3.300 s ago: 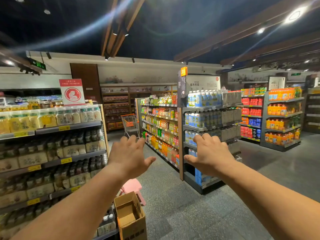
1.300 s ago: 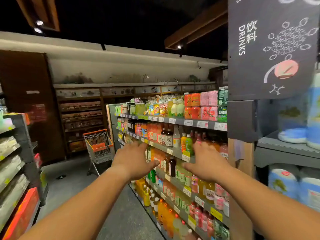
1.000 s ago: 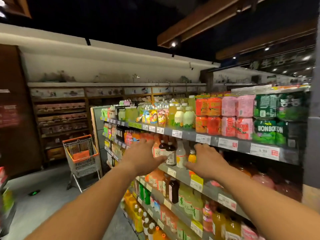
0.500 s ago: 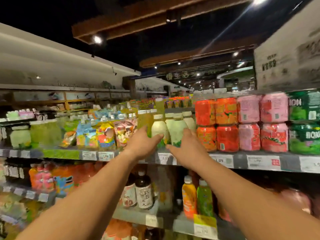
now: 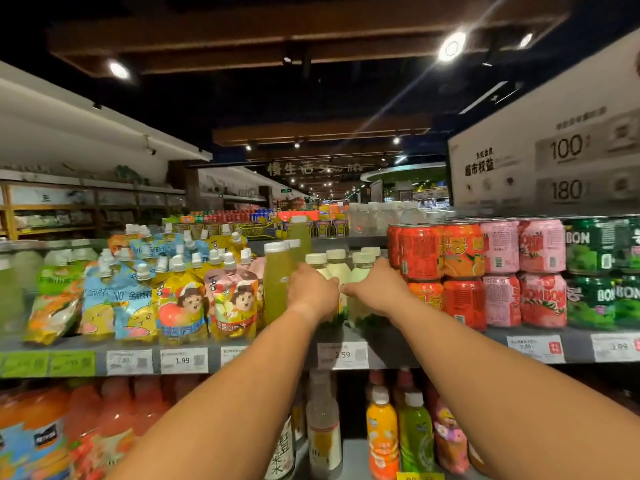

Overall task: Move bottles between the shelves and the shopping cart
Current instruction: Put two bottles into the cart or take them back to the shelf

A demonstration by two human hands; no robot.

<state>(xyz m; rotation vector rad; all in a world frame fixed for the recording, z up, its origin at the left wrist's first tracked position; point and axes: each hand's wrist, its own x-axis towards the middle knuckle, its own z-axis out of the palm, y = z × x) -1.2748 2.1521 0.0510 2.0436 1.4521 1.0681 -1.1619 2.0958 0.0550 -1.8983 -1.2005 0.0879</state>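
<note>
Bottles [image 5: 335,271] standing upright on the top shelf [image 5: 388,351], both hands already on them

Pale ones with cream caps, bunched between the taller green juice bottle [image 5: 277,282] and the stacked red cans [image 5: 420,251], so they're straight ahead of the hands and a touch above the wrists. Long axis is vertical on all of them. Left hand [image 5: 311,294] looks wrapped round the front-left one, fingers curled behind it out of sight. Right hand [image 5: 377,287] is cupped over the one just beside it, thumb pointing in toward the left hand. Honestly can't tell if either grip has closed tight yet. Neither hand is really nearer, each has its own bottle. My guess: pull straight back and slightly up, since the neighbours sit touching and could tip. No cart in view.
</note>
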